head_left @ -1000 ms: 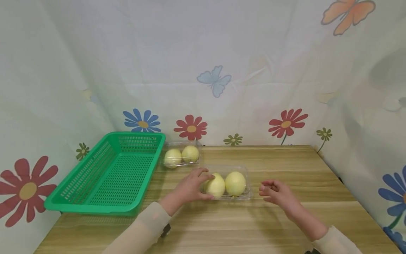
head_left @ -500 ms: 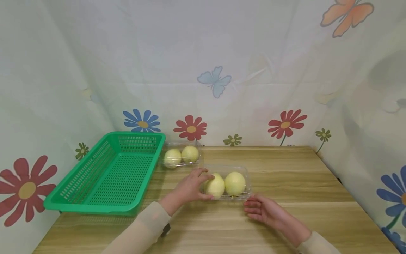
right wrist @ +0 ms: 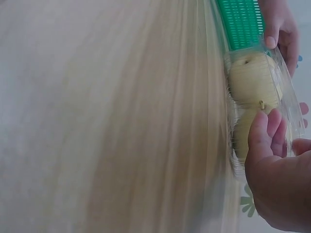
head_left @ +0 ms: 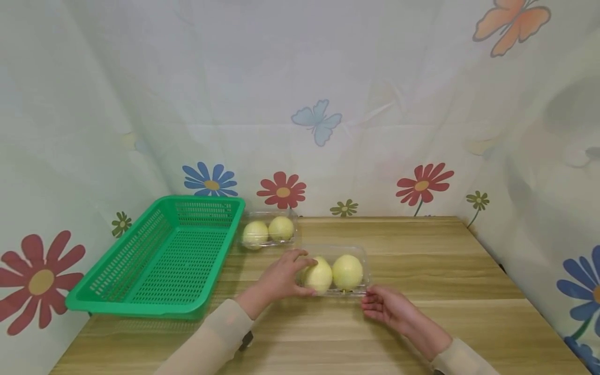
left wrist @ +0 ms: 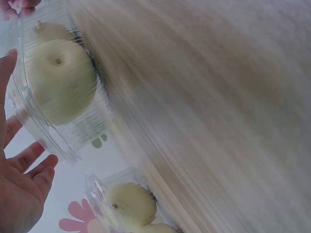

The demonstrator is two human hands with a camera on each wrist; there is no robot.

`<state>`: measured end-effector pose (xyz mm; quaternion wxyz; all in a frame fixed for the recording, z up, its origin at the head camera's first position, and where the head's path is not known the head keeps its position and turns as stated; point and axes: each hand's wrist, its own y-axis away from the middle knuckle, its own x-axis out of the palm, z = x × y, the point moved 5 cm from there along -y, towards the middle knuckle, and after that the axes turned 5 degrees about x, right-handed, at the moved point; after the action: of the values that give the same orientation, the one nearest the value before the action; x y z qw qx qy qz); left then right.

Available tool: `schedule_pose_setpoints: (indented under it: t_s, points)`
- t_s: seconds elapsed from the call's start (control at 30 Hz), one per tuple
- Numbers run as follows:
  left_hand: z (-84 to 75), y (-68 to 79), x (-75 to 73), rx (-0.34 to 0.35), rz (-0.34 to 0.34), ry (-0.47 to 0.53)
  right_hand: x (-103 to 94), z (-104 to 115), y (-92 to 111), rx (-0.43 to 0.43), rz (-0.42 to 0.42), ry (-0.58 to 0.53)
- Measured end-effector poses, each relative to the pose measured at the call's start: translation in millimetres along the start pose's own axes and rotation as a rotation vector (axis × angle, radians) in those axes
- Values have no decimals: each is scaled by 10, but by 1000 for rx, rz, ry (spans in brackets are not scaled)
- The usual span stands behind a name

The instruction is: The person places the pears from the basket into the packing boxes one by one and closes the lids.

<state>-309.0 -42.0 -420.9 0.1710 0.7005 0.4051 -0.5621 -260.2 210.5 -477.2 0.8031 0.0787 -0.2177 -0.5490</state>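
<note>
A clear plastic clamshell box (head_left: 334, 251) lies on the table with two pale yellow-green pears (head_left: 347, 272) inside. My left hand (head_left: 280, 277) grips its left end, the thumb at the front edge and the fingers over the top. At the front right corner, the fingertips of my right hand (head_left: 390, 311) pinch the box's rim. The right wrist view has the right hand (right wrist: 279, 167) bent in front of the nearer pear, partly hiding it. A second clear box (head_left: 268, 212), also holding two pears (head_left: 281, 228), stands behind on the left.
A green perforated plastic basket (head_left: 185, 271) stands at the left, its right rim next to the rear box. The wooden table (head_left: 422, 250) ends against a cloth backdrop (head_left: 375, 156) printed with flowers and butterflies.
The right hand has moved left and slightly down, from beside the box to its front right corner, where its fingertips now touch the rim. Left hand and both boxes have kept their places.
</note>
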Motion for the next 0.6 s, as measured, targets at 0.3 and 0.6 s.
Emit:
schedule_pose_setpoints:
  t_s: [0.3,0.6]
  points:
    - [1,10,0,-2,4,-7,-3,-5,-6,4,-4,2]
    - [-60,138,-211,-97,-68,145,28,6,19,-13,22,-73]
